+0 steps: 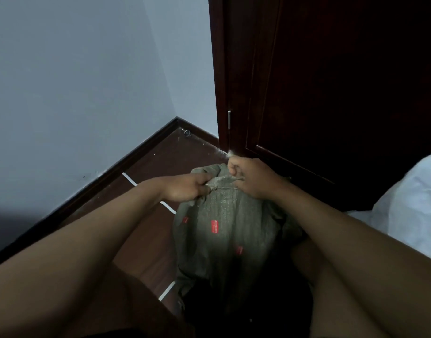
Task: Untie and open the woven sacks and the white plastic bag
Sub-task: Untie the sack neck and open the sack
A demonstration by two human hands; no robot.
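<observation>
- Dark wood door (pixel 331 81) and pale wall (pixel 75 69) close off the corner beyond the grip, and the dark floor (pixel 148 172) runs beneath it; likely the sack was set here so it can lean and stay put while its neck is worked.
- White plastic bag (pixel 409 198) lies well to the right of the grip, touched by neither hand, so it looks like a later step.
- Grey-green woven sack (pixel 224 230), with small red printed marks, stands upright between the person's legs, its body hanging below the grip and its gathered neck rising into both hands; standing it this way keeps the tie at the top within reach.
- Right hand (pixel 252 178) is fisted around the bunched top of the neck, probably to hold the sack steady and keep the tie taut.
- Left hand (pixel 187 187), just left of the other, pinches the fabric at the cinched neck, where I judge the knot sits; the tie itself is too small to make out.
</observation>
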